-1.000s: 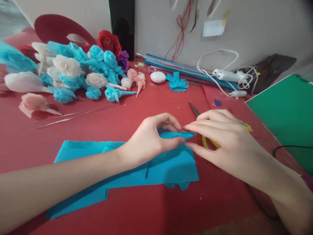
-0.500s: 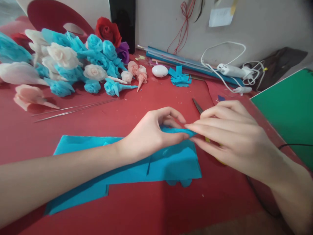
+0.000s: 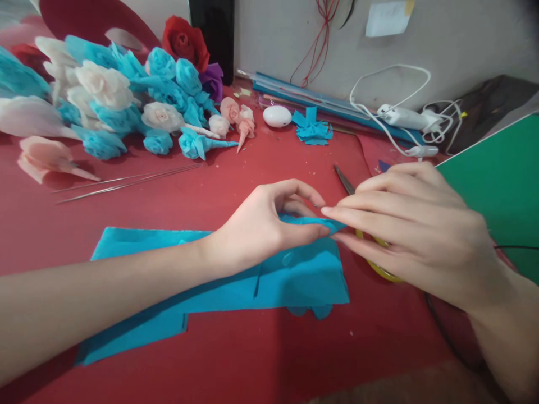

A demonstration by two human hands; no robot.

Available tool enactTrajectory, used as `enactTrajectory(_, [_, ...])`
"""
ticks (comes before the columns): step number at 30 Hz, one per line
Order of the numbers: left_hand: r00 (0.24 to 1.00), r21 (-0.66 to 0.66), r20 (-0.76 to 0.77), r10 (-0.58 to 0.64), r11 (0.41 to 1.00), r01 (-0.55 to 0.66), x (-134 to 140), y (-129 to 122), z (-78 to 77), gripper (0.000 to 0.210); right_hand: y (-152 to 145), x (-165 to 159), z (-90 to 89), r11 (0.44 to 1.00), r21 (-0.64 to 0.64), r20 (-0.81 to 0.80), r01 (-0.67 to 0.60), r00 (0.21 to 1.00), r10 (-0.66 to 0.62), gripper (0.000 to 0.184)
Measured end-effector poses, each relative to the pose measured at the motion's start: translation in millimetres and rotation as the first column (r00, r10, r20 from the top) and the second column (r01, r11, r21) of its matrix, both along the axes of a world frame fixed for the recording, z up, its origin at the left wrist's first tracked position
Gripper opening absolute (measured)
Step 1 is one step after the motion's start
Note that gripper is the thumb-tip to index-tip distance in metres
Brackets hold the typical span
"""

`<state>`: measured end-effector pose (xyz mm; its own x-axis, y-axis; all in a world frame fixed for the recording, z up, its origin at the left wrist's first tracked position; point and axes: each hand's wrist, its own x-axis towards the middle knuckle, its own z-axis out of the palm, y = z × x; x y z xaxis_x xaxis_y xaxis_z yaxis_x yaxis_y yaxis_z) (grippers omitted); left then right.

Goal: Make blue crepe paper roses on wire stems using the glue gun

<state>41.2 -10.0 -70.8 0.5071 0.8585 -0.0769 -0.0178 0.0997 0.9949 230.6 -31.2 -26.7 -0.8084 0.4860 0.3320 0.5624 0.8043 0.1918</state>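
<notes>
Two bare hands meet over a small folded piece of bright blue paper

The left hand (image 3: 256, 230) holds the small folded piece of bright blue paper (image 3: 301, 220) between its thumb and curled fingers, just above the larger, flat bright blue paper sheets (image 3: 311, 280) spread on the red tabletop (image 3: 236, 185). The right hand (image 3: 416, 230) comes from the other side, its forefinger and thumb at the piece's pointed end, one above and one below; whether those two tips clamp it or only touch it, I cannot tell. Scalloped edges of blue paper peek out under the near edge of the sheets.

Partly covered by the right hand, a pair of scissors with yellow handles and dark blades (image 3: 344, 179) lies on the tabletop. Beyond the hands sit a white, glossy egg-shaped object (image 3: 277, 116) and, just beside it, a tangle of blue paper strips (image 3: 314, 129). Thin metal wires (image 3: 126, 182) lie far to the left, near a heap of blue, white and pink paper flowers (image 3: 156, 141), with a large red rose (image 3: 184, 42) and a purple flower (image 3: 211, 81) behind
</notes>
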Motion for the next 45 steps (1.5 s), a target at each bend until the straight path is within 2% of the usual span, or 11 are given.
enactTrajectory(9, [1.000, -0.001, 0.007, 0.007, 1.000, -0.007, -0.4, -1.1, 0.0, 0.020, 1.9, -0.5, 0.7, 0.999, 0.030, -0.004, -0.011, 1.000, 0.011, 0.010])
enactTrajectory(15, [1.000, 0.012, 0.029, 0.012, 1.000, -0.012, 0.5, 0.0, -1.3, 0.021, 2.9, 1.0, -0.3, 0.997, 0.028, -0.023, -0.077, 0.997, 0.078, 0.012])
enactTrajectory(27, [0.999, 0.088, 0.043, -0.024, 0.996, 0.020, -0.5, 0.5, -4.5, 0.023, 3.6, 0.7, 0.5, 0.993, 0.065, -0.002, -0.101, 0.995, 0.101, 0.012])
enactTrajectory(33, [0.999, 0.070, 0.043, -0.024, 0.997, 0.021, -0.9, 1.2, -1.5, 0.021, 3.9, 0.8, -0.3, 0.993, 0.076, 0.002, -0.093, 0.996, 0.093, 0.016])
enactTrajectory(37, [1.000, 0.076, 0.026, -0.008, 0.997, 0.006, -1.1, 0.2, -0.7, 0.018, 3.7, 2.2, -1.2, 0.997, 0.055, 0.025, -0.051, 0.998, 0.050, 0.024])
enactTrajectory(41, [1.000, 0.071, 0.004, 0.005, 0.997, -0.005, -0.2, -0.2, -2.0, 0.020, 3.3, 3.2, -0.7, 0.995, -0.011, 0.030, -0.094, 0.995, 0.094, 0.023])
enactTrajectory(45, [1.000, 0.076, -0.001, 0.003, 0.997, -0.003, 0.3, 0.0, -1.7, 0.020, 3.6, 4.0, -0.4, 0.995, 0.007, 0.035, -0.102, 0.994, 0.102, 0.027])
